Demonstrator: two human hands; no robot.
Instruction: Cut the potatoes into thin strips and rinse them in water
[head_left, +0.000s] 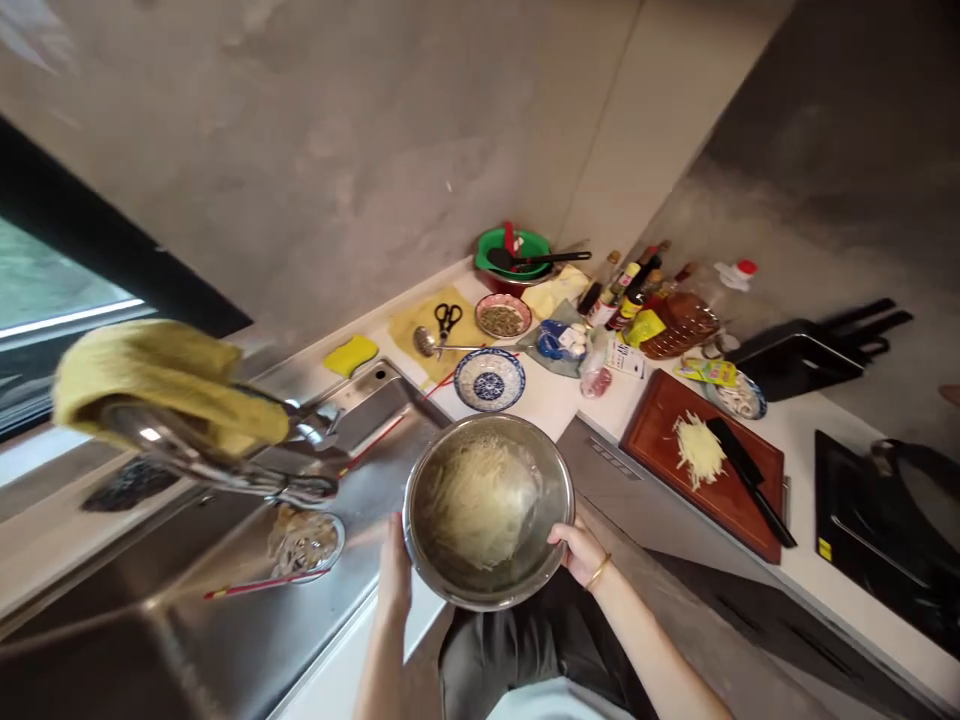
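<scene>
A round metal bowl (559,470) is held up in front of my body, at the counter's inner corner. Inside it lie pale shredded strips (480,500), apparently in cloudy liquid. My left hand (395,565) grips the bowl's left side, its fingers mostly hidden behind the metal. On the right, my right hand (579,553) clasps the rim with the thumb on top; a gold bangle circles that wrist. Just beyond the bowl stands a blue-and-white patterned plate (490,380).
A sink (300,640) with a towel-draped faucet (225,460) lies left. To the right, a wooden cutting board (660,420) carries pale shreds and a black knife (750,480). Sauce bottles (630,295), scissors (448,318) and a green basin (491,240) stand behind. A stove (862,540) is far right.
</scene>
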